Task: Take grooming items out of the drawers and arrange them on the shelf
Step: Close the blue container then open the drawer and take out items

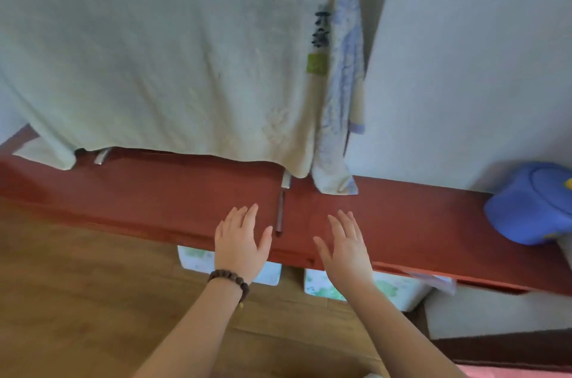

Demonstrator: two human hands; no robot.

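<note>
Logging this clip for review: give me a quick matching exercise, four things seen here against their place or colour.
Column one:
1. left hand
2. blue tub
3. pale green towel
4. floral boxes

Column two:
A. hangs down over the back of the red top
B. beaded bracelet on its wrist
C. far right end of the red top
D. below the red top's front edge

Pairs: 1-B, 2-C, 3-A, 4-D

Two hands [242, 243] [346, 249], two towels [161, 62] [340, 117], one blue tub [529, 207].

We held left hand [242, 246] and right hand [348, 249] flat, fingers spread, over the red shelf [154, 192]; pale towel [161, 52] hung beyond.
</note>
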